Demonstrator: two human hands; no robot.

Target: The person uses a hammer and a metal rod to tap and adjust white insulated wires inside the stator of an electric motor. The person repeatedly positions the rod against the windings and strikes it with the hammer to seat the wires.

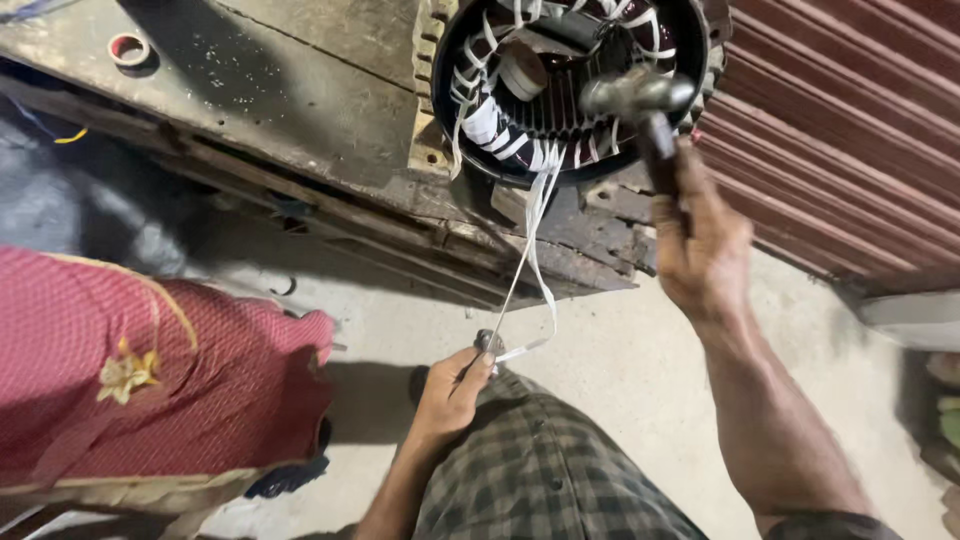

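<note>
Two grips closed: right hand [700,245] on hammer [640,100], left hand [455,390] pulling white tape [535,240].

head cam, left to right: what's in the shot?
Red patterned cushion → roll of tape → left hand pinching white tape strip → motor stator → right hand gripping hammer → reddish shutter.

Pale concrete floor [620,360], worn wooden workbench [300,90], red corrugated shutter [850,150], red patterned cushion [150,370], dim light
</note>
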